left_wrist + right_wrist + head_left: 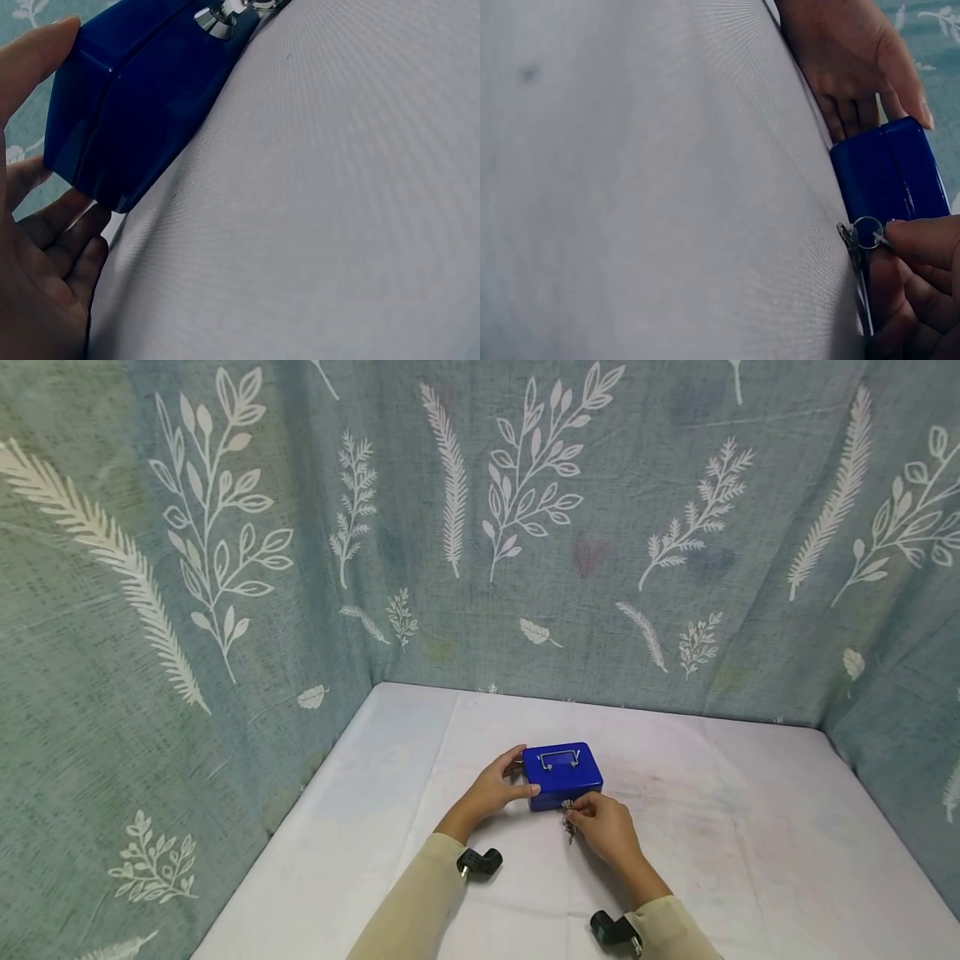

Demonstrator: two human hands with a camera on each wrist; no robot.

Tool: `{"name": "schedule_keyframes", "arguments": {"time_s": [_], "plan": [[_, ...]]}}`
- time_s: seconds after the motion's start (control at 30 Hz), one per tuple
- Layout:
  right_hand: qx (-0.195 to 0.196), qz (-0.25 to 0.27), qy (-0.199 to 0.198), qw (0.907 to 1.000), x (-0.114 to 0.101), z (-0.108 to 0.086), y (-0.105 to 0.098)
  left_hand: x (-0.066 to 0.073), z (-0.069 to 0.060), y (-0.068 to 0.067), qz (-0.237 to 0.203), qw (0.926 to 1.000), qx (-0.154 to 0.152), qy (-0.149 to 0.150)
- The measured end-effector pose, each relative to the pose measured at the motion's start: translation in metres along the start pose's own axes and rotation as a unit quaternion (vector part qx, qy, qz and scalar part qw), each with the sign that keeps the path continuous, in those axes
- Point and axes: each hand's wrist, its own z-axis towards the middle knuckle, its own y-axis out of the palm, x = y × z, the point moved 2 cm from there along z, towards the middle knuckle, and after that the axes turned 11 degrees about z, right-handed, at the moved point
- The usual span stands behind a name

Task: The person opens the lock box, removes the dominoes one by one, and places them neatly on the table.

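A blue metal cash box [536,770] with a folding wire handle [559,760] on its lid stands on the white-covered table, its lid down. My left hand [491,789] steadies its left end, thumb on the lid's near edge and fingers against the side. At the front, my right hand [607,831] pinches a key at the silver lock [215,22]. From that key hangs a ring [868,234] with more metal pieces [570,832] dangling below. How deep the key sits is hidden by the fingers.
White cloth [720,827] covers the table around the box. A blue-green curtain [585,635] with white leaf prints rises behind and at both sides. A black wrist camera [480,862] sits on the left sleeve, another [611,928] on the right.
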Motion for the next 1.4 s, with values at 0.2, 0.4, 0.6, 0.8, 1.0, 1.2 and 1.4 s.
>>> {"name": "schedule_keyframes", "arguments": {"time_s": [0.2, 0.4, 0.6, 0.8, 1.0, 1.2, 1.4], "plan": [[-0.004, -0.002, 0.01, 0.9999, 0.0, 0.002, 0.001, 0.001, -0.001, -0.001, 0.008, 0.9999, 0.002, -0.007], [0.005, -0.015, 0.015, 0.9998, -0.001, 0.005, -0.001, 0.004, 0.001, -0.002, 0.006, 1.0, 0.004, -0.002], [0.003, -0.029, 0.011, 0.9995, -0.004, 0.007, -0.004, 0.007, 0.002, -0.003, 0.007, 1.0, 0.005, 0.002], [0.0, -0.036, 0.001, 0.9994, -0.005, 0.01, -0.006, 0.008, 0.004, -0.005, 0.008, 0.9999, 0.004, -0.005], [-0.018, -0.028, -0.008, 0.9994, -0.001, 0.017, -0.015, 0.011, 0.007, -0.011, -0.003, 1.0, 0.001, -0.004], [-0.035, 0.003, 0.0, 0.9994, 0.013, 0.027, -0.036, 0.01, 0.007, -0.012, 0.0, 0.9999, -0.009, -0.006], [-0.073, 0.051, 0.024, 0.9957, 0.028, 0.036, -0.057, 0.011, -0.001, -0.006, 0.038, 0.9992, -0.008, 0.001]]}}
